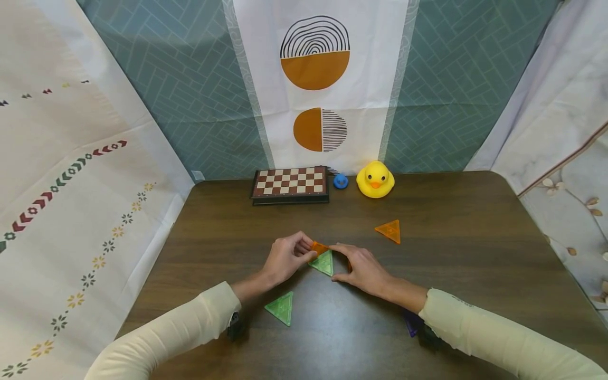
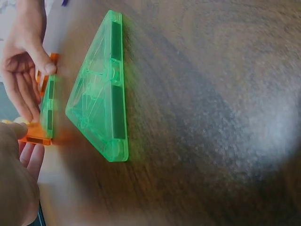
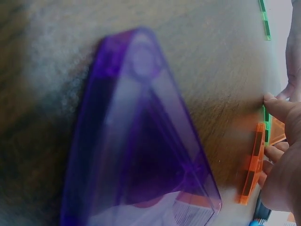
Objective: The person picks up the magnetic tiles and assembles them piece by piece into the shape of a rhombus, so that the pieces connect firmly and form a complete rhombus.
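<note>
Several see-through triangular magnetic tiles are around my hands. My left hand pinches an orange triangular tile between thumb and fingers. A green triangular tile stands against it, tilted up from the table. Thumb and fingers of my right hand grip the green tile from the other side. A second orange tile is at the green tile's right edge, mostly hidden behind the right fingers in the head view. Nearer my left forearm lies another green tile.
A purple tile lies beside my right wrist. Farther back on the wooden table are an orange tile, a folded chessboard, a small blue duck and a yellow rubber duck. Cloths hang behind and at both sides.
</note>
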The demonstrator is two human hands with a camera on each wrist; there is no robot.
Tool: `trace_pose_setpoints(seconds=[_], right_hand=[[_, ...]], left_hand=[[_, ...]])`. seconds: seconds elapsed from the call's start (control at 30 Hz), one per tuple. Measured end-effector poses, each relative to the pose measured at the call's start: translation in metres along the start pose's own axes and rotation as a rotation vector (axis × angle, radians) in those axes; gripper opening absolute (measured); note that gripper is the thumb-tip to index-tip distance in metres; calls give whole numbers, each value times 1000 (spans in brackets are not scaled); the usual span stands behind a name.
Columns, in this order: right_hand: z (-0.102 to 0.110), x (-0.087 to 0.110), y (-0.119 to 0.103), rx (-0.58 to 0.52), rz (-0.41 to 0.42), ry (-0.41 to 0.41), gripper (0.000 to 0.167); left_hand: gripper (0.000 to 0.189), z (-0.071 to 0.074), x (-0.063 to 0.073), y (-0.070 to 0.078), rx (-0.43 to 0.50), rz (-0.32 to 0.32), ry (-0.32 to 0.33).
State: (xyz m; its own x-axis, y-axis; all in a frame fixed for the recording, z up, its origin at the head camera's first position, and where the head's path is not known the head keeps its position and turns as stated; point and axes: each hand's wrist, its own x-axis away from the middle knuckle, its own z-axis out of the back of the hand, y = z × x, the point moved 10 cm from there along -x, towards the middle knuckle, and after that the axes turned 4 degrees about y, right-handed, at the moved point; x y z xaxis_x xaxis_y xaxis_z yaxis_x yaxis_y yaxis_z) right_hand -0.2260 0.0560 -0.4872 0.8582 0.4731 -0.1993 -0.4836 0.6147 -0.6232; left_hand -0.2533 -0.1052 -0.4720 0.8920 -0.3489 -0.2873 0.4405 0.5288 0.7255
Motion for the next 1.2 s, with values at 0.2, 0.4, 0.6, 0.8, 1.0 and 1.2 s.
trace_pose_setpoints(seconds=[0.2,0.4,0.6,0.8,1.0,1.2], right_hand=[[0,0,-1,-3,1,-1,72],[0,0,0,-3,1,-2,72],[0,0,1,-9,-6,2,72],[0,0,2,-10,-10,-1,73],[0,0,2,-12,-5,-6,73],[0,0,0,-9,14,4,73]], left_hand=[[21,-2,1,3,-26,-13,-21],[26,-4,2,2,-28,-14,-37],[36,-4,4,1,-25,2,-112],[57,1,10,0,-16,-21,-236],[83,16,24,-4,-24,17,-363],[86,25,46,-7,-15,19,-471]])
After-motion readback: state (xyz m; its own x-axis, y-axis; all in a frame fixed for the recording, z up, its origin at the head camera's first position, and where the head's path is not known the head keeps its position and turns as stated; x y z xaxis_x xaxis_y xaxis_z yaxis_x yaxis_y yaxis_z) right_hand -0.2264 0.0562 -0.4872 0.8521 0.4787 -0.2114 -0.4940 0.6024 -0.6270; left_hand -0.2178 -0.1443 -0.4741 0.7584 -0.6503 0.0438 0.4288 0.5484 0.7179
